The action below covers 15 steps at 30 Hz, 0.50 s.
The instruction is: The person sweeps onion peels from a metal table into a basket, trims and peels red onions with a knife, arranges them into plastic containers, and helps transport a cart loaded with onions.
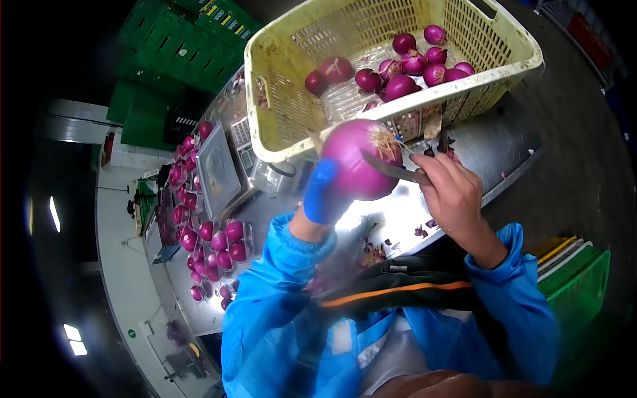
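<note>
A large red onion [352, 159] is held up close to the camera, its pale, stringy root end turned right. My left hand [323, 192], in a blue glove, grips it from the left and below; the onion hides most of those fingers. In my bare right hand [454, 192] is a small knife [391, 170], fingers closed round its handle. The blade points left and lies against the onion just below the roots. Behind the onion stands a yellow slatted crate [398, 106] with several red onions [413, 63] inside.
Packed onions in clear trays [215, 249] cover the left of the metal table [265, 199], beside a weighing scale [244, 149]. Dry skins [422, 231] lie on the tabletop. Green crates [159, 46] are stacked at the back left; another green crate [577, 278] stands at right.
</note>
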{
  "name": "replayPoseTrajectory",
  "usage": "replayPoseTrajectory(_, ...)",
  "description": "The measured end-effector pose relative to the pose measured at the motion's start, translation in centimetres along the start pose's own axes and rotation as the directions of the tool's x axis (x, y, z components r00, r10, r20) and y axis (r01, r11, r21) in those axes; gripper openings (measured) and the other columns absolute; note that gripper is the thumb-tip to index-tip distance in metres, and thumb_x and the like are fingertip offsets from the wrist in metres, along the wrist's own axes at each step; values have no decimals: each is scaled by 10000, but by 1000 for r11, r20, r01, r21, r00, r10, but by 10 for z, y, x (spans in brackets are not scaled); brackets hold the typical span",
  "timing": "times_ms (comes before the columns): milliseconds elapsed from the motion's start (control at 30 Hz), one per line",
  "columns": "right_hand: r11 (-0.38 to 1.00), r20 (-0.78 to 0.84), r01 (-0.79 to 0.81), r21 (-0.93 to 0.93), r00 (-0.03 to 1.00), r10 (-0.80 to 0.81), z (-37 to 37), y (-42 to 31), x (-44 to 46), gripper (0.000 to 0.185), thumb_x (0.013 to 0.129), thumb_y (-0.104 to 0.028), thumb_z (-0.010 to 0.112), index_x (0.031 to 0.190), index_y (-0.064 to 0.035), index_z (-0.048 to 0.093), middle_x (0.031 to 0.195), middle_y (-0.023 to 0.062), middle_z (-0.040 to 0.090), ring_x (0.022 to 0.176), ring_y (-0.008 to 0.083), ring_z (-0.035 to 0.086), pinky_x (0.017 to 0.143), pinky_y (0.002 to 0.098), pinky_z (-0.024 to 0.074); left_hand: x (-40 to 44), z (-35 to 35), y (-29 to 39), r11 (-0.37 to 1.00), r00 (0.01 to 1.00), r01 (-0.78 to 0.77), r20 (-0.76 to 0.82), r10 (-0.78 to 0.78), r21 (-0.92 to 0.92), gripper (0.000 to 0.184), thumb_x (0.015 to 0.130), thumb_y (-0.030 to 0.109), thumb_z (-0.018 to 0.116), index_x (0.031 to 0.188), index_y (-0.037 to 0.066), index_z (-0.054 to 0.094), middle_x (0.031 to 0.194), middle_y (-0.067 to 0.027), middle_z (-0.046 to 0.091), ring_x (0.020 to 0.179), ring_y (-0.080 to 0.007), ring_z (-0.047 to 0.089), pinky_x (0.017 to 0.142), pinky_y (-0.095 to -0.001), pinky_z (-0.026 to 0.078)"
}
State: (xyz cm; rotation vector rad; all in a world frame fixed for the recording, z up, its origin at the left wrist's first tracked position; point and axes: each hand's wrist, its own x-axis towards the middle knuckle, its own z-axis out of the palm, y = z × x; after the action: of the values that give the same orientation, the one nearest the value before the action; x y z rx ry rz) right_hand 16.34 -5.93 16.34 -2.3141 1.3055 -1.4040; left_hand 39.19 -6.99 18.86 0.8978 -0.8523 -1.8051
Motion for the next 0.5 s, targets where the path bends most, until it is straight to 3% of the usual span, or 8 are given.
replayPoseTrajectory(200,997,96,14,-74,995,-7,15,-7,-13,381,675,-1,665,1051,-59,657,767,72,551,658,240,602,564,356,476,-20,0,-33,1000,999,24,-46,-24,-12,919,759,572,656,1433,21,359,1363,-184,498,1234,-329,525,1018,-466,461)
replayPoseTrajectory(300,998,124,-11,-67,992,19,27,1,-26,397,715,22,657,1103,-61,640,788,100,577,683,281,619,583,383,485,-25,-10,-40,992,993,87,84,-80,-90,855,805,552,669,1410,24,377,1343,-202,508,1209,-333,550,996,-460,484)
replayPoseTrajectory(400,973,230,-155,-173,954,193,48,56,-58,363,773,8,628,1128,-63,637,857,128,635,728,305,645,603,384,504,-33,8,-39,975,973,99,226,-53,-198,895,785,588,675,1408,20,376,1346,-258,492,1209,-390,542,966,-496,498)
replayPoseTrajectory(433,949,234,-271,-159,924,303,52,76,-79,319,822,-11,599,1136,-56,637,930,155,672,770,325,664,636,389,522,-33,10,-37,985,976,41,217,-3,-169,899,787,593,669,1413,20,370,1356,-262,484,1212,-388,540,971,-495,494)
replayPoseTrajectory(500,955,115,-282,-94,950,292,49,70,-77,305,831,-11,592,1130,-49,639,942,159,678,769,332,666,650,391,526,-35,14,-34,991,975,-75,199,95,-109,909,791,602,659,1422,21,359,1375,-269,470,1219,-385,537,980,-493,486)
